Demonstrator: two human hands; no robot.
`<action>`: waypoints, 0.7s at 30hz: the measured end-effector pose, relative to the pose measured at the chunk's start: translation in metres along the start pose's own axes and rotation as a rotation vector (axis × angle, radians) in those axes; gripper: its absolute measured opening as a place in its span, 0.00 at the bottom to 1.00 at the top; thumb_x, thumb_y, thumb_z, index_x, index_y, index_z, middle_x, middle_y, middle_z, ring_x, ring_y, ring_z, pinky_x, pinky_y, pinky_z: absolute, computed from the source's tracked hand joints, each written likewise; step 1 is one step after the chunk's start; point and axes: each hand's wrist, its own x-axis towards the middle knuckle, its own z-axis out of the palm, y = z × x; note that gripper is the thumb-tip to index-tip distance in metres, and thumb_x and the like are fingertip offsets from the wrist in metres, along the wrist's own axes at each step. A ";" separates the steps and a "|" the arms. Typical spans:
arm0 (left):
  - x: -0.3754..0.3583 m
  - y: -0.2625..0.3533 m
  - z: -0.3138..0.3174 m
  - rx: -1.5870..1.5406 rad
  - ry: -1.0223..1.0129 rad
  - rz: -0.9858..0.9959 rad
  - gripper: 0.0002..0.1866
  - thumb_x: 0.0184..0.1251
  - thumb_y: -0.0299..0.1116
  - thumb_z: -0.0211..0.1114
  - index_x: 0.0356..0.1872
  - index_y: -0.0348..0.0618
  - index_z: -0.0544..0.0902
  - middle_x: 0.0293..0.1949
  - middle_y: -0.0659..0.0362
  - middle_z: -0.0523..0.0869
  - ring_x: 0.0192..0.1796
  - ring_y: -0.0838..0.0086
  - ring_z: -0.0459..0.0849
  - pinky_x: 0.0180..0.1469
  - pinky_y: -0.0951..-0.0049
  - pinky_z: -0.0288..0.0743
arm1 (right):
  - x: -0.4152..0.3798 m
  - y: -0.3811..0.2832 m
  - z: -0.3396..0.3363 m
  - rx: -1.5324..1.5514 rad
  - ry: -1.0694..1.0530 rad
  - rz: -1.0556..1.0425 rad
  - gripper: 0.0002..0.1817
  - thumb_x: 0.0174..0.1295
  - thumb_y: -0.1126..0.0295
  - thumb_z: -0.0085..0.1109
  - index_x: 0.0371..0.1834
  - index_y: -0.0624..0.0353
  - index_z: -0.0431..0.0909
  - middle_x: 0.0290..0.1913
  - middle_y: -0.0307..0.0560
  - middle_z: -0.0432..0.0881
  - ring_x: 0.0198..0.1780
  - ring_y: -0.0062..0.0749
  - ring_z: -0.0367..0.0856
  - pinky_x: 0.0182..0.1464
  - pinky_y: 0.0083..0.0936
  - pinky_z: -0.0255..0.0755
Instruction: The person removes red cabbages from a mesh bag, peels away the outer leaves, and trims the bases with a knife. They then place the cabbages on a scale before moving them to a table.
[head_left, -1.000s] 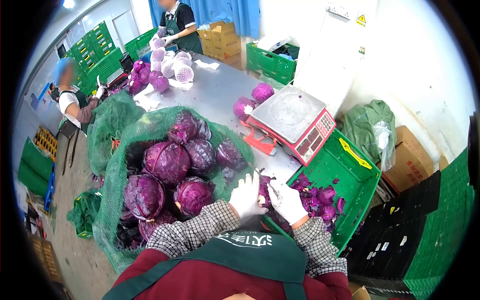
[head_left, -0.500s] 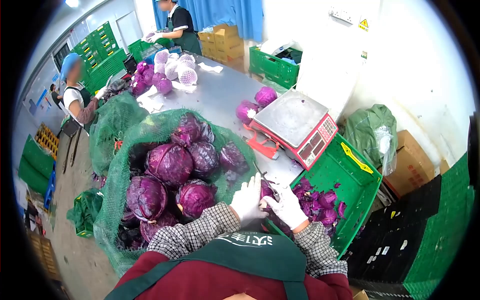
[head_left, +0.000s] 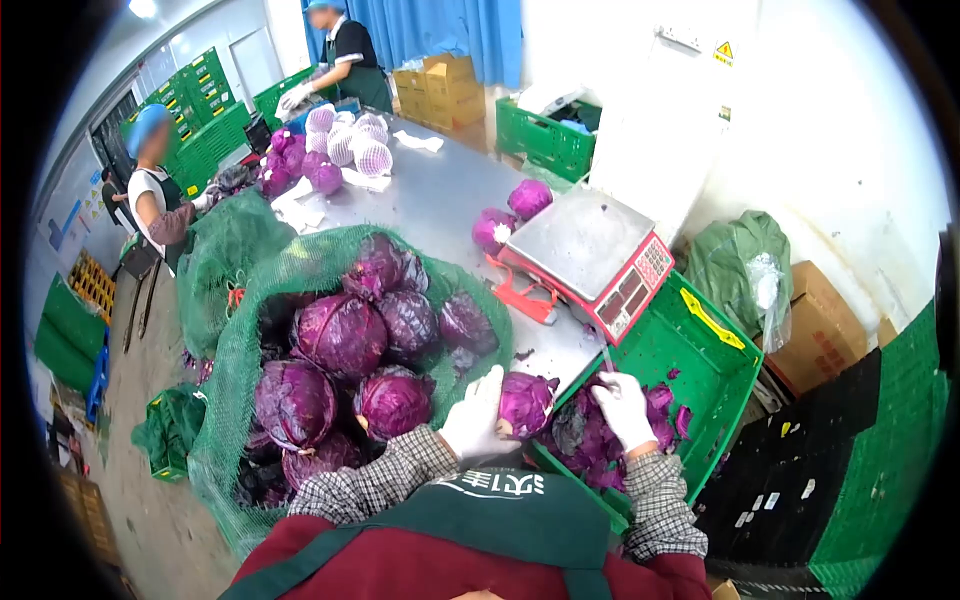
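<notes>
My left hand (head_left: 478, 420), in a white glove, is closed on the side of a purple cabbage (head_left: 527, 404) at the steel table's near edge. Pale cut leaf edges show on the cabbage's right side. My gloved right hand (head_left: 625, 412) is apart from it, above a green crate (head_left: 722, 372) holding loose purple leaves (head_left: 590, 440). From its closed fingers a thin knife (head_left: 607, 362) points up toward the scale; its handle is hidden in the hand. To the left, a green mesh bag (head_left: 225, 440) lies open around several large purple cabbages (head_left: 340, 332).
A red scale (head_left: 590, 240) stands on the steel table (head_left: 440, 190) beside two trimmed cabbages (head_left: 510, 215) and a red-orange strap-like object (head_left: 525, 295). Foam-netted cabbages (head_left: 345, 140) lie farther back. Two co-workers (head_left: 155, 190) stand on the table's far left side; another person is farther off.
My right hand has moved right, away from the cabbage, with the knife over the crate. My left hand has shifted slightly left and down, and the cabbage is now fully in sight.
</notes>
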 end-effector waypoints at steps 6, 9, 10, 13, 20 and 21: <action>0.005 0.012 0.005 0.156 0.007 0.094 0.63 0.39 0.46 0.78 0.71 0.24 0.48 0.66 0.34 0.63 0.67 0.42 0.63 0.66 0.58 0.68 | 0.007 -0.083 0.053 -0.209 -0.539 -0.262 0.25 0.59 0.65 0.67 0.59 0.58 0.74 0.53 0.54 0.77 0.53 0.43 0.78 0.54 0.34 0.75; -0.001 0.008 0.006 0.118 0.009 0.103 0.61 0.41 0.45 0.76 0.72 0.25 0.47 0.68 0.34 0.60 0.69 0.40 0.62 0.65 0.55 0.69 | 0.004 -0.099 0.051 -0.424 -0.343 -0.593 0.15 0.64 0.59 0.56 0.44 0.59 0.80 0.35 0.57 0.81 0.37 0.52 0.82 0.39 0.42 0.78; -0.007 0.005 0.010 0.119 0.016 0.111 0.60 0.41 0.44 0.74 0.72 0.25 0.47 0.69 0.34 0.59 0.69 0.40 0.61 0.65 0.55 0.70 | 0.002 -0.094 0.054 -0.479 -0.345 -0.533 0.15 0.64 0.61 0.56 0.47 0.57 0.79 0.37 0.57 0.82 0.38 0.52 0.82 0.40 0.41 0.78; -0.013 0.000 0.015 0.107 0.073 0.160 0.60 0.41 0.41 0.75 0.72 0.25 0.47 0.69 0.34 0.59 0.70 0.40 0.60 0.67 0.56 0.68 | 0.011 -0.068 0.059 -0.706 -0.296 -0.389 0.13 0.64 0.62 0.55 0.49 0.53 0.79 0.37 0.54 0.82 0.36 0.52 0.82 0.38 0.40 0.78; -0.013 -0.011 0.012 -0.024 0.087 0.097 0.62 0.41 0.45 0.77 0.72 0.26 0.47 0.69 0.34 0.59 0.70 0.41 0.60 0.68 0.55 0.66 | 0.001 0.025 -0.014 -0.022 0.026 0.080 0.23 0.60 0.71 0.63 0.60 0.59 0.75 0.51 0.52 0.81 0.45 0.36 0.80 0.42 0.29 0.76; -0.009 -0.008 0.007 -0.003 0.067 0.090 0.62 0.40 0.46 0.77 0.72 0.26 0.47 0.69 0.34 0.59 0.70 0.41 0.60 0.69 0.55 0.65 | -0.012 -0.012 -0.008 -0.017 -0.100 0.119 0.28 0.59 0.71 0.66 0.64 0.59 0.72 0.51 0.49 0.80 0.41 0.28 0.78 0.38 0.25 0.75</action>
